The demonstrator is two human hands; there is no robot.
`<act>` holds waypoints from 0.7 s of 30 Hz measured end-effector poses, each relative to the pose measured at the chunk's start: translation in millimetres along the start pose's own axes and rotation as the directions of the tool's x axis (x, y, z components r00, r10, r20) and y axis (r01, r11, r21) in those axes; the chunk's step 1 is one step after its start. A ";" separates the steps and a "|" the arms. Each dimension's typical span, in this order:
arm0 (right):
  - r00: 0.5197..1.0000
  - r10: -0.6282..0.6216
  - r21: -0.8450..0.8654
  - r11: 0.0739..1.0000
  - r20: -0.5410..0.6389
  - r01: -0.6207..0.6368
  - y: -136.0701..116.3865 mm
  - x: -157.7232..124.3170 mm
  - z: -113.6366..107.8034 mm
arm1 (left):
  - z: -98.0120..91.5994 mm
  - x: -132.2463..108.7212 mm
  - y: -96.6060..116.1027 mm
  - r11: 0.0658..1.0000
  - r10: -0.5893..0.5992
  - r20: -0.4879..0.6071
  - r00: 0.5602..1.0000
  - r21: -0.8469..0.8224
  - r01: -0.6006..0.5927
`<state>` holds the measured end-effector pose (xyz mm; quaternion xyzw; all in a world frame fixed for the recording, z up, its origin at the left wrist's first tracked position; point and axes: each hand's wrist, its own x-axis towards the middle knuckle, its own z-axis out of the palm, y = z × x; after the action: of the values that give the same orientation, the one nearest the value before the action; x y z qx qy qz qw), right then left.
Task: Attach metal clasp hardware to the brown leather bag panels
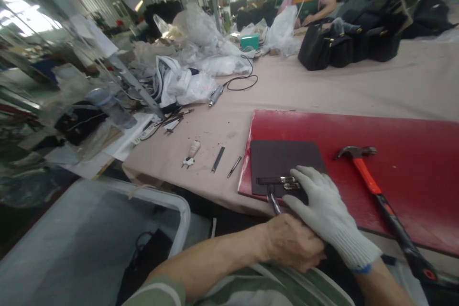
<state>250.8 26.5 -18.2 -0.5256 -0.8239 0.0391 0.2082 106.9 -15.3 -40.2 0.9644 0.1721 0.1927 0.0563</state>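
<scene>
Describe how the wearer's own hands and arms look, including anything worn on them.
The right hand wears a whitish knitted glove, its cuff edged in blue. The left hand is bare. On the left arm a green sleeve with a pale stripe shows; on the right arm, none.

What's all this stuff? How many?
Panel: one, dark brown, on the board
Metal tool: one, silver, panel's near edge
Board: one, red, on beige table
Hammer: one, orange-black, on the board
Slim tools: two, grey, left of the board
Clipper-like tool: one, whitish, left of those
Bags: several, black, far right
Plastic wrapping: heaps, whitish, far left
Bin: one, greyish, lower left
Person: one, pink-sleeved, back
Left hand: one, bare, holding metal tool
Right hand: one, white-gloved, on panel
</scene>
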 end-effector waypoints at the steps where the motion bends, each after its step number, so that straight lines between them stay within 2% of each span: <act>1: 0.999 -0.018 -0.025 1.000 0.031 0.018 -0.3 -0.2 2.1 | 1.8 0.1 2.7 1.000 -0.012 -0.004 1.000 -0.007 0.012; 4: 0.998 -0.048 -0.109 0.993 0.027 0.050 1.9 -2.6 11.9 | 0.9 -9.6 7.8 0.999 0.013 -0.060 0.998 -0.052 -0.016; 6: 0.998 -0.066 -0.143 0.988 -0.012 0.063 5.1 -4.0 18.8 | -7.7 -24.5 4.0 0.999 -0.005 -0.140 0.990 -0.051 -0.002; 7: 0.997 -0.076 -0.150 0.986 -0.026 0.071 6.7 -4.2 21.6 | -14.8 -34.2 -1.2 0.998 -0.063 -0.188 0.980 -0.041 0.056; 8: 0.996 -0.087 -0.153 0.985 -0.037 0.080 8.3 -4.2 23.9 | -23.5 -45.1 -8.9 0.986 -0.168 -0.234 0.958 -0.031 0.165; 9: 0.995 -0.095 -0.155 0.984 -0.043 0.088 9.5 -4.0 25.6 | -33.7 -56.8 -19.2 0.947 -0.314 -0.274 0.909 -0.027 0.319; 10: 0.994 -0.102 -0.155 0.984 -0.049 0.093 10.6 -3.6 26.7 | -45.0 -68.9 -31.9 0.866 -0.483 -0.301 0.822 -0.030 0.499; 11: 0.993 -0.107 -0.155 0.983 -0.051 0.097 11.3 -3.3 27.6 | -56.9 -81.0 -46.6 0.734 -0.653 -0.318 0.688 -0.037 0.679; 12: 0.993 -0.108 -0.156 0.983 -0.054 0.098 11.8 -2.9 28.2 | -68.9 -92.9 -62.7 0.566 -0.790 -0.313 0.528 -0.038 0.824; 13: 0.993 -0.105 -0.156 0.983 -0.058 0.095 12.3 -2.5 28.8 | -80.5 -104.1 -79.4 0.397 -0.879 -0.298 0.373 -0.022 0.918; 14: 0.993 -0.099 -0.155 0.984 -0.065 0.088 12.7 -2.2 29.5 | -91.4 -114.7 -95.8 0.259 -0.929 -0.272 0.252 0.011 0.966; 15: 0.993 -0.097 -0.152 0.985 -0.073 0.085 13.0 -1.8 30.2 | -101.5 -124.5 -111.1 0.165 -0.955 -0.242 0.173 0.055 0.985; 16: 0.992 -0.098 -0.147 0.985 -0.080 0.086 13.4 -1.4 30.9 | -110.5 -133.6 -124.6 0.101 -0.967 -0.224 0.119 0.093 0.991; 18: 0.990 -0.103 -0.138 0.986 -0.092 0.090 13.6 -0.8 31.6 | -125.7 -149.7 -145.6 0.010 -0.974 -0.224 0.045 0.157 0.988; 21: 0.993 -0.093 -0.138 0.987 -0.068 0.083 10.7 -1.4 28.6 | -141.9 -169.6 -164.5 -0.102 -0.971 -0.233 -0.054 0.203 0.974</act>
<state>249.4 34.4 -47.7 -0.5027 -0.8387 -0.0454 0.2044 -146.6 84.4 1.7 0.5291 0.8456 0.0657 0.0262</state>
